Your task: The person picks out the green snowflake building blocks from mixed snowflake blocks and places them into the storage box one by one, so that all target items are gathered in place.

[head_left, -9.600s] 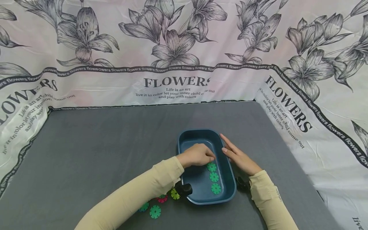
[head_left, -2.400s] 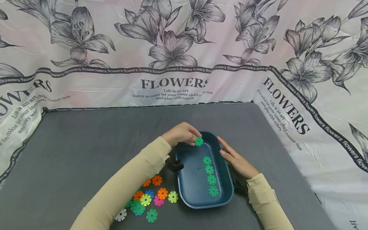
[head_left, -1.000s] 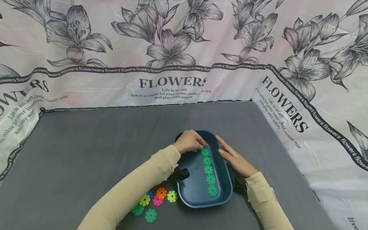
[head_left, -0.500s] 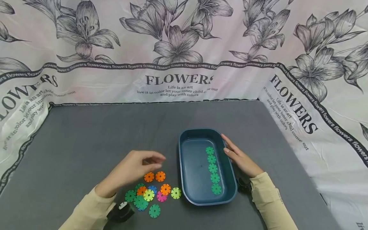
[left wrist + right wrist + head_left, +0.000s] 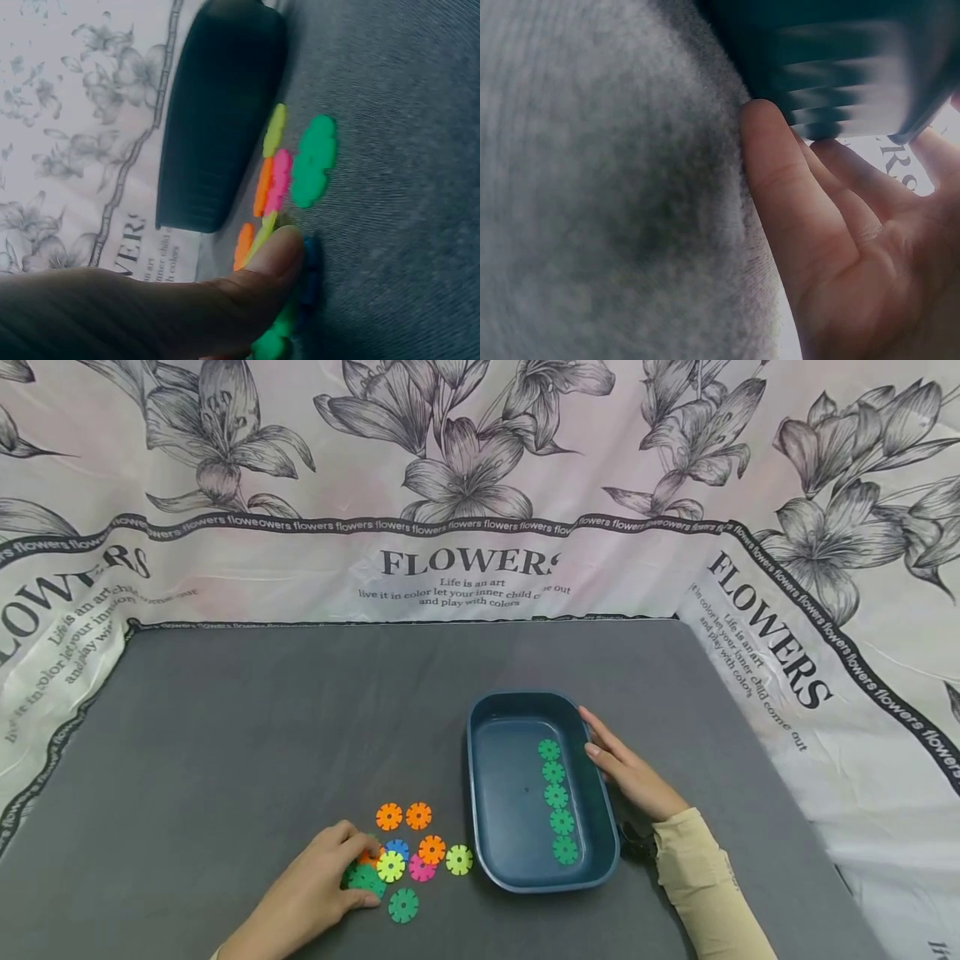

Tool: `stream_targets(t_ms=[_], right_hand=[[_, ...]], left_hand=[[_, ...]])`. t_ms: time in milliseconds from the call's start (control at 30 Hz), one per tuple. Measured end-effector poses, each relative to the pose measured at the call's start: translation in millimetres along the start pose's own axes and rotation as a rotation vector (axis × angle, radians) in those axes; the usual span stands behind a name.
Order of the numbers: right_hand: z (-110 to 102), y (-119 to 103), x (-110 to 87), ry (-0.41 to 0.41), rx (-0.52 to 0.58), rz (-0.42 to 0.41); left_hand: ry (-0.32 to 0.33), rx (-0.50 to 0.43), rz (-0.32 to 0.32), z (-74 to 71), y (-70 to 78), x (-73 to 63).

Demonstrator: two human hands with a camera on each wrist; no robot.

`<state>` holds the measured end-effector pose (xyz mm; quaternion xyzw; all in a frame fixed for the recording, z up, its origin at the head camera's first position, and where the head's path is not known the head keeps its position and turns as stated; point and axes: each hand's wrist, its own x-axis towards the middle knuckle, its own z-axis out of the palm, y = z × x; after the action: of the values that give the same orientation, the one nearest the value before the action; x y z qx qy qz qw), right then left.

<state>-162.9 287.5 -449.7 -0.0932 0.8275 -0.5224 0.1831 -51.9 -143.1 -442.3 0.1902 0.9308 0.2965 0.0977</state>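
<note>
My left hand (image 5: pixel 318 881) hovers low over a pile of notched plastic discs, thumb and fingers spread around green discs (image 5: pixel 365 878). In the left wrist view the thumb (image 5: pixel 274 259) lies by a yellow-green disc and hides part of the pile. Nearby lie a pink disc (image 5: pixel 422 868), a blue disc (image 5: pixel 397 847), a yellow-green disc (image 5: pixel 391 867) and a single green disc (image 5: pixel 403 906). My right hand (image 5: pixel 633 777) rests straight fingers against the right side of a blue tray (image 5: pixel 483 793). Inside it, several green discs (image 5: pixel 556 796) form a column near the right wall.
Two orange discs (image 5: pixel 404 816) lie behind the pile. Another yellow-green disc (image 5: pixel 459 860) sits close to the tray's left side. A grey cloth (image 5: pixel 262 718) covers the table, and a flower-printed curtain (image 5: pixel 465 572) stands along its back and sides.
My left hand placed another green disc at the far end of the tray's column, then left the tray and came down leftward to the pile. My right hand stayed at the tray.
</note>
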Motion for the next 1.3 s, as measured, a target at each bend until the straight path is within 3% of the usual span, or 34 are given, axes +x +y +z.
stream_targets(t_ms=[200, 433, 700, 833, 1067, 1167, 1300], right_hand=[[1.4, 0.5, 0.3, 0.004, -0.008, -0.007], [1.3, 1.4, 0.1, 0.008, -0.012, -0.004], [1.7, 0.3, -0.4, 0.014, -0.018, -0.01], [1.2, 0.5, -0.9, 0.02, -0.027, -0.006], [1.1, 4.0, -0.9, 0.017, -0.032, 0.003], [1.3, 4.9, -0.6, 0.017, -0.037, 0.01], [0.4, 4.2, -0.1, 0.024, -0.039, 0.012]], left_hand=[[-0.012, -0.099, 0.025, 3.5, -4.6, 0.1], [0.024, -0.184, 0.037, 1.9, -10.0, -2.2], [-0.072, -0.456, -0.116, -17.5, -5.7, 7.7], [-0.088, -0.613, -0.159, -32.2, 4.3, 27.3], [-0.15, -0.704, -0.074, -48.2, 29.6, 78.7], [-0.204, -0.719, -0.021, -48.3, 49.0, 101.0], [-0.265, -0.633, 0.043, -41.4, 77.1, 128.6]])
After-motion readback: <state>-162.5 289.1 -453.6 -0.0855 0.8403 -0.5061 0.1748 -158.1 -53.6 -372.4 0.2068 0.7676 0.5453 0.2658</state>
